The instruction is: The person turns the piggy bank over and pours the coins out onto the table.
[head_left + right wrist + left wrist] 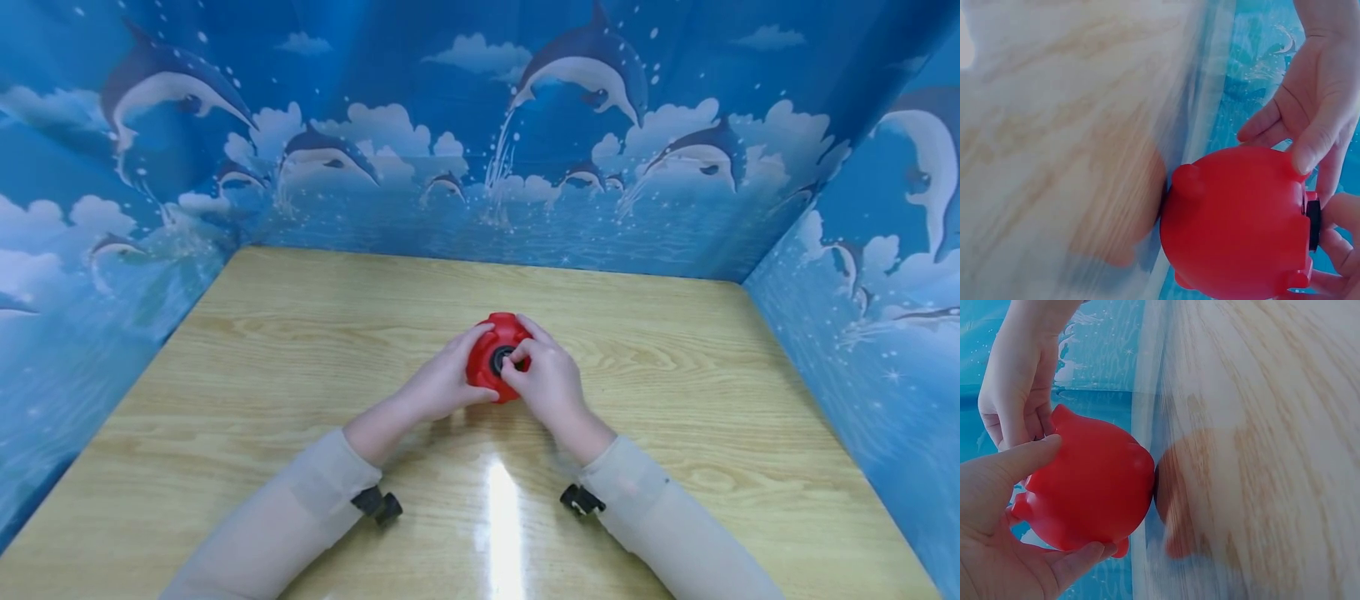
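A round red piggy bank (480,367) rests on the table with its stubby feet up and a round black plug (497,360) facing upward. My left hand (442,379) grips its left side, thumb near and fingers reaching to the far side. From the right, thumb and forefinger of my right hand (551,375) pinch at the middle of the plug, while another finger reaches to the bank's far rim. The right wrist view shows the plug (1314,225) standing a little proud of the red body (1235,219), with right fingertips against it. My right hand hides part of the plug.
The wood-grain table (337,308) reflects the bank and a bright strip of light. Blue curtains (420,208) printed with dolphins border its back and sides. Small black devices (378,506) are strapped at both sleeve cuffs.
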The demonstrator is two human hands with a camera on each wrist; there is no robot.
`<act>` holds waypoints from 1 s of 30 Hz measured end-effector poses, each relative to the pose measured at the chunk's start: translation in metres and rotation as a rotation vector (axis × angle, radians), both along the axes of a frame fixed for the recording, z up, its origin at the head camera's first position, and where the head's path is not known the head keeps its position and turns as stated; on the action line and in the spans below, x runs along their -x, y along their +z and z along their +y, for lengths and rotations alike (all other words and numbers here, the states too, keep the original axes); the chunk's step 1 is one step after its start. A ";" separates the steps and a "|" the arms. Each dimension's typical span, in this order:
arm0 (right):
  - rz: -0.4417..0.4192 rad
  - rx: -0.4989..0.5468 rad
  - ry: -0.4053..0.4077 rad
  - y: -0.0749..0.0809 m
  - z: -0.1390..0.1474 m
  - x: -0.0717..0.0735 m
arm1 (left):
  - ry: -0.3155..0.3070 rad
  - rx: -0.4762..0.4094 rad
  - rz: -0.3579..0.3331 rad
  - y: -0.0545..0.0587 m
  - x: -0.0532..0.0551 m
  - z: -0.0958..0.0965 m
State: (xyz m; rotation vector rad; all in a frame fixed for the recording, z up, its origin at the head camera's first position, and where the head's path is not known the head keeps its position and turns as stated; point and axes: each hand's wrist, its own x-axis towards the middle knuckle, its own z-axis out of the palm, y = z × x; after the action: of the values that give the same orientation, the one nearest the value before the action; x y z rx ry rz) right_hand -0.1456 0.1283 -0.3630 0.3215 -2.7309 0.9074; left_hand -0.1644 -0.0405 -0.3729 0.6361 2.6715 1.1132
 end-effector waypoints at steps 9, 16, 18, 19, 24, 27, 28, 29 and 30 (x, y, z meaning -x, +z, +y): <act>-0.004 -0.035 0.020 0.006 0.007 -0.002 | -0.011 -0.010 0.002 0.002 0.000 -0.001; -0.016 -0.056 0.039 0.008 0.014 -0.002 | -0.021 0.001 0.004 0.002 0.001 -0.001; -0.013 -0.061 0.045 0.009 0.015 -0.003 | -0.023 -0.001 0.004 0.002 0.001 -0.001; -0.012 -0.067 0.047 0.009 0.016 -0.003 | -0.022 -0.001 0.004 0.002 0.001 -0.002; 0.007 -0.080 0.060 0.010 0.020 -0.005 | -0.016 -0.003 0.010 0.002 0.002 -0.002; 0.029 -0.081 0.072 0.009 0.022 -0.005 | -0.020 -0.006 0.014 0.001 0.002 -0.002; 0.037 -0.078 0.076 0.009 0.023 -0.006 | -0.022 -0.007 0.015 0.001 0.002 -0.003; 0.043 -0.076 0.080 0.009 0.024 -0.006 | -0.024 -0.008 0.014 0.001 0.002 -0.003; 0.049 -0.075 0.085 0.008 0.024 -0.007 | -0.026 -0.009 0.013 0.001 0.002 -0.003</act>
State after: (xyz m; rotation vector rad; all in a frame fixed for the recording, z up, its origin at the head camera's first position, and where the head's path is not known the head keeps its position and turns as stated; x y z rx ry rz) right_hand -0.1390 0.1528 -0.3546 0.4707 -2.7295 0.8081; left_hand -0.1665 -0.0434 -0.3721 0.6796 2.6633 1.1186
